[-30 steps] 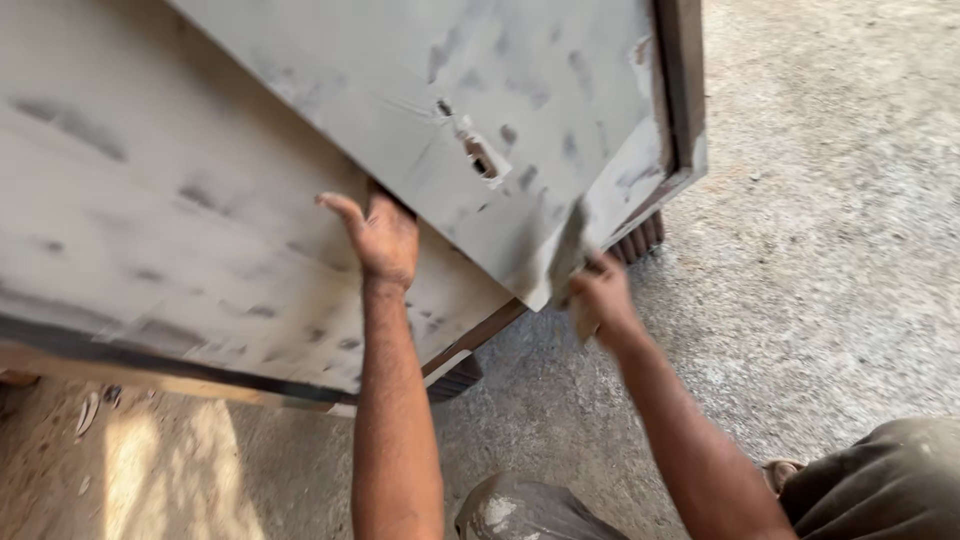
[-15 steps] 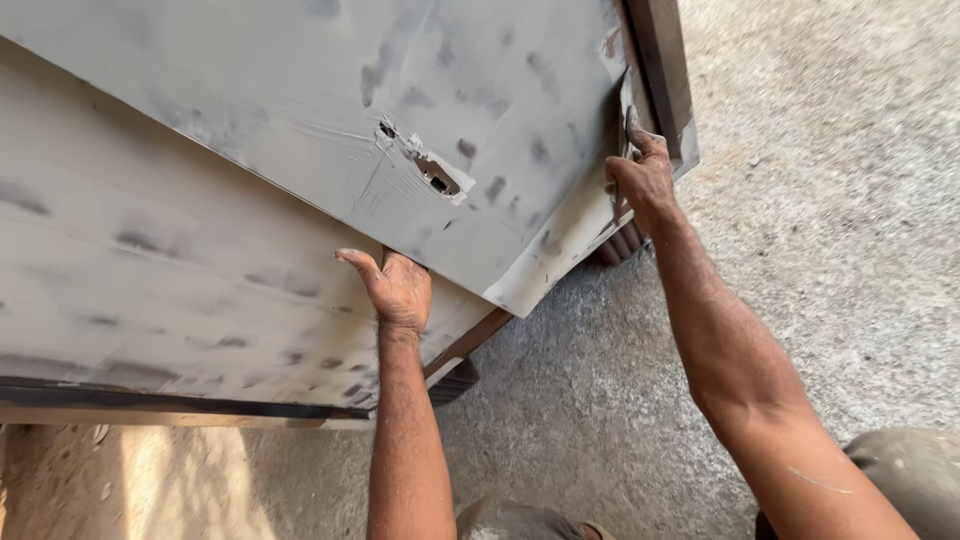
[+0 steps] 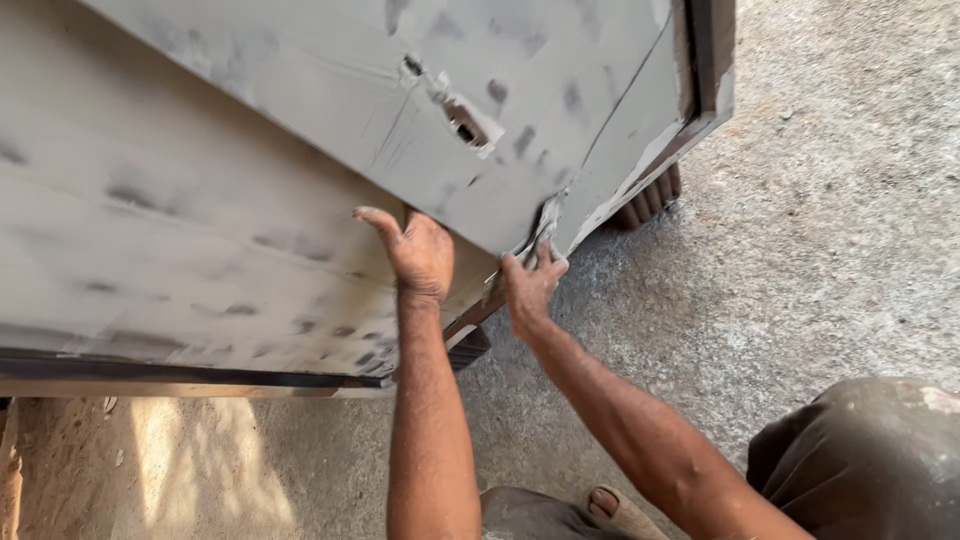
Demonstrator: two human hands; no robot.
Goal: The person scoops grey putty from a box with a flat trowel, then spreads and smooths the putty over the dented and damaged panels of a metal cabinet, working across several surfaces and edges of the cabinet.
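Two large grey-primed panels fill the upper left. The upper grey panel (image 3: pixel 330 90) lies tilted over the lower grey panel (image 3: pixel 170 250) and has a chipped slot (image 3: pixel 462 115) in its face. My left hand (image 3: pixel 420 255) lies flat on the lower panel, thumb spread, its fingertips hidden under the upper panel's bottom edge. My right hand (image 3: pixel 528 288) is at the upper panel's lower right corner. Its fingers press a small grey sheet (image 3: pixel 545 222), like sandpaper, against that edge.
Rough concrete floor (image 3: pixel 800 250) spreads to the right and below. A dark ribbed support (image 3: pixel 650 200) shows under the panel's right corner. My knee in dark cloth (image 3: pixel 860 460) is at the bottom right, a sandalled foot (image 3: pixel 615 510) at the bottom middle.
My right hand came down from the upper panel's right edge to its lower corner. My left hand stayed flat on the lower panel. The view shifted slightly.
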